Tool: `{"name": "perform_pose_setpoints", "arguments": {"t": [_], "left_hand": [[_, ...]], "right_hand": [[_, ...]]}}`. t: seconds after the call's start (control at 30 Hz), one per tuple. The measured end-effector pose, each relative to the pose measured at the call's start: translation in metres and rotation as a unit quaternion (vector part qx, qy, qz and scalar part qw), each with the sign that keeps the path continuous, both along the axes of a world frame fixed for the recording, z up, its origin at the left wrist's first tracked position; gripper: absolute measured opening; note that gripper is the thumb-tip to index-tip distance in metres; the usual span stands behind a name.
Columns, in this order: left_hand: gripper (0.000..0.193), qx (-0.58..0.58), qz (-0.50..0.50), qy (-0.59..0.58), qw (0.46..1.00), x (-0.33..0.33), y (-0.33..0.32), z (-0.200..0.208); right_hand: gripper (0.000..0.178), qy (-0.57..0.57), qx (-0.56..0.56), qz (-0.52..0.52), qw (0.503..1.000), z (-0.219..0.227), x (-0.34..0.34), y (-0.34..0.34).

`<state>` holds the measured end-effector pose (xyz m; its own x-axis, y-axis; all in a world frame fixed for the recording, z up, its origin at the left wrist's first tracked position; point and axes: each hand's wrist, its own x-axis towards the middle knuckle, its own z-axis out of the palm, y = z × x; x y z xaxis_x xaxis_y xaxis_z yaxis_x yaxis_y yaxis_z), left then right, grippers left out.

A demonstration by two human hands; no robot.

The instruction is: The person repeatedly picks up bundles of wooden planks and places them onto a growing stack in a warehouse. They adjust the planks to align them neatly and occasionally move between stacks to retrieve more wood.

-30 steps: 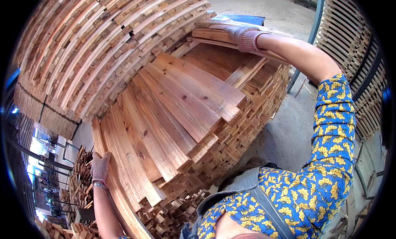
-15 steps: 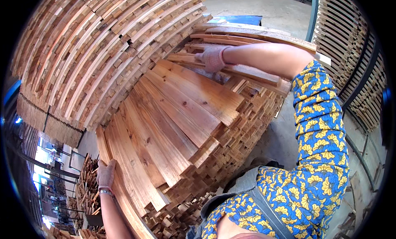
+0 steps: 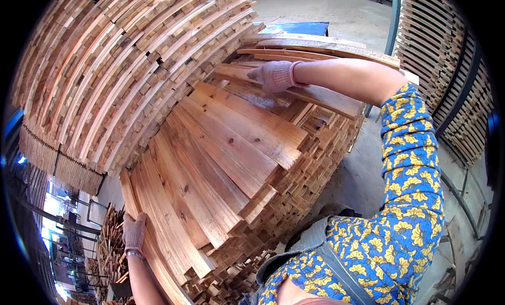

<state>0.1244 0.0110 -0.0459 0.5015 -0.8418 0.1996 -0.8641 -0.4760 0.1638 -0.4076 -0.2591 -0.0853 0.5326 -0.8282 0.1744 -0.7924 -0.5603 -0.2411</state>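
A layered stack of sawn planks [image 3: 310, 157] is shown from above, its uppermost boards fanned by the lens and their ends left uneven along the near side. The right hand [image 3: 276, 76], in a knitted glove, is laid across a loose plank [image 3: 334, 102] at the stack's right end; its fingers are curved over the wood, but how firmly it is gripped cannot be told. Other loose planks [image 3: 310, 42] are placed just beyond. The left hand [image 3: 134, 232], likewise gloved, is set against the leftmost plank [image 3: 152, 244], thumb at its edge; whether it is grasped or merely steadied cannot be seen. Behind, a taller timber stack [image 3: 126, 57] is formed of strips in courses.
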Motion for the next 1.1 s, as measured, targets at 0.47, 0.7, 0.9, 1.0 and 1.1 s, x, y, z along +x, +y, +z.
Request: {"name": "perform_pose_setpoints", "arguments": {"t": [0.47, 0.7, 0.9, 1.0, 1.1], "left_hand": [[0.054, -0.005, -0.028, 0.041, 0.999, 0.010, -0.002, -0.007], [0.058, -0.023, -0.034, 0.051, 0.998, 0.039, -0.003, -0.018], [0.059, -0.032, -0.006, -0.018, 0.999, 0.026, 0.010, -0.009], [0.056, -0.018, 0.000, 0.000, 1.000, 0.009, 0.004, -0.005], [0.055, -0.003, -0.014, 0.010, 1.000, 0.006, 0.000, -0.003]], "right_hand": [[0.056, 0.106, -0.024, -0.016, 0.994, 0.085, -0.072, -0.035], [0.057, 0.250, -0.105, -0.175, 0.947, 0.000, -0.058, 0.024], [0.046, 0.241, -0.098, -0.183, 0.948, 0.004, -0.035, 0.005], [0.044, 0.248, -0.096, -0.168, 0.949, 0.011, -0.045, 0.004], [0.037, 0.241, -0.115, -0.234, 0.935, -0.002, -0.044, -0.025]]}}
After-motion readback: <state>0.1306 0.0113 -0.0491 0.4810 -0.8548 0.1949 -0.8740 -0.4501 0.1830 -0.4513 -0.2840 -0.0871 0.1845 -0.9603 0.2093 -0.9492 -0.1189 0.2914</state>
